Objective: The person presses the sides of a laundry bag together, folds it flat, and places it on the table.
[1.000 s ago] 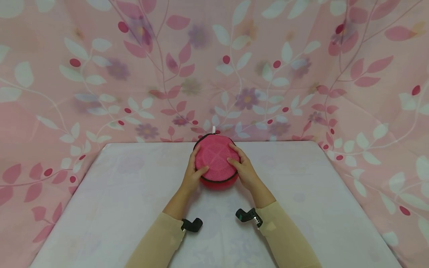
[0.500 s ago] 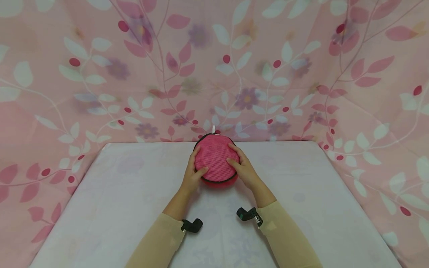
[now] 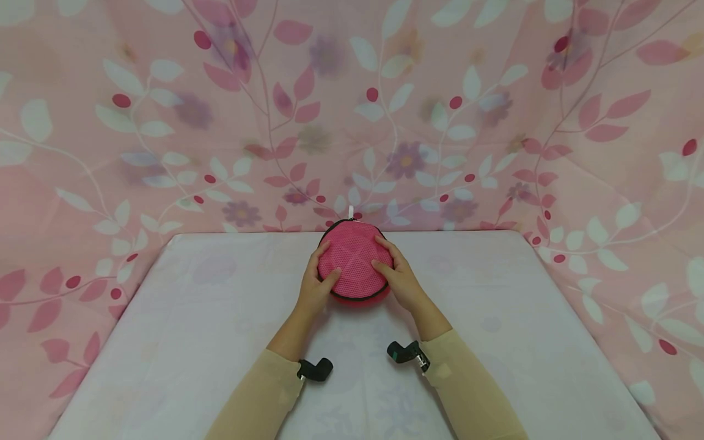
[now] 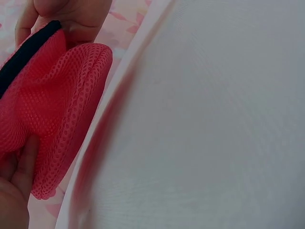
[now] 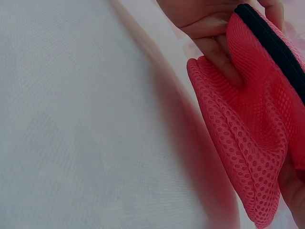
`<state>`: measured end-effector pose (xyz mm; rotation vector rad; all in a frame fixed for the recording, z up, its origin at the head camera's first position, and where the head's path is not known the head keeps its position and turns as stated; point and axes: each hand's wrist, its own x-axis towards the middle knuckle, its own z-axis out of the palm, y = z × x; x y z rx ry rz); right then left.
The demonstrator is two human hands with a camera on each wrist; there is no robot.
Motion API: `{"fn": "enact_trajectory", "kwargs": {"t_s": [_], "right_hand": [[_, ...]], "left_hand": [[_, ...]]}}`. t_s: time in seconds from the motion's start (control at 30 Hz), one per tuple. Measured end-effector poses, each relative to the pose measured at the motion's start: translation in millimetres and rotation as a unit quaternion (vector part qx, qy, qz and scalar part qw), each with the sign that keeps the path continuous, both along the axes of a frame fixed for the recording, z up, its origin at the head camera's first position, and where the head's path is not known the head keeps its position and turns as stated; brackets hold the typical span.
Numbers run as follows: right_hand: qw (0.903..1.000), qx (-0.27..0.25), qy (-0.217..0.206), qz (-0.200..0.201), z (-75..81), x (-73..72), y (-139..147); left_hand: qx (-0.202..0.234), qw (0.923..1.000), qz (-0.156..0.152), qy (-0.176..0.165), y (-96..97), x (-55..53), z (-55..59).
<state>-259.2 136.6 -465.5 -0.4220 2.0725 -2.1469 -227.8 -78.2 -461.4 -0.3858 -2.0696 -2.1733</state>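
A round pink-red mesh laundry bag (image 3: 357,263) is held between both hands over the far middle of the table. Its top faces up toward the head camera, ringed by a dark zipper band (image 5: 274,43). A small white tab (image 3: 351,212) sticks up at its far edge. My left hand (image 3: 316,284) grips the left side, thumb on the top and fingers on the side below. From the right, my right hand (image 3: 406,281) grips it likewise. Both wrist views show the soft mesh side (image 4: 71,100) dented, with fingers pressed into it; the base hangs close over the cloth.
A white cloth with faint prints covers the table (image 3: 192,342). Behind and at the sides hangs a pink floral curtain (image 3: 352,122). A small black camera mount sits on each wrist, left mount (image 3: 316,370) and right mount (image 3: 404,352), beside beige sleeves.
My left thumb has shifted slightly upward on the bag's top. The bag has tipped very slightly, so less of its lower side shows. The right hand keeps its hold.
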Motion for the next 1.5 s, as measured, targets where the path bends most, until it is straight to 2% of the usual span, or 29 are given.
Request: {"fn": "enact_trajectory", "kwargs": {"t_s": [0.13,0.3,0.53,0.9,1.23,1.5], "right_hand": [[0.9999,-0.005,-0.011,-0.001,-3.4,-3.1,1],[0.9994,-0.011,-0.032,-0.009,-10.0,-6.3,1],[0.9989,-0.017,-0.029,-0.033,-11.8,-4.4,-1],[0.9983,-0.005,-0.042,-0.040,-13.8,-7.3,0],[0.9977,0.012,-0.058,-0.035,-15.2,-7.2,1],[0.9964,0.026,-0.064,-0.049,-13.8,-5.3,3]], "left_hand": [[-0.017,0.9998,0.008,0.000,0.0,1.5,1.0],[-0.027,0.9992,0.012,-0.028,0.6,1.8,1.1],[-0.059,0.9968,0.044,-0.032,2.1,-16.6,-32.7],[-0.100,0.9931,0.037,-0.050,1.6,-18.2,-34.8],[-0.089,0.9936,0.034,-0.061,2.1,-18.6,-36.8],[-0.098,0.9919,0.031,-0.074,3.1,-17.6,-37.2]]}}
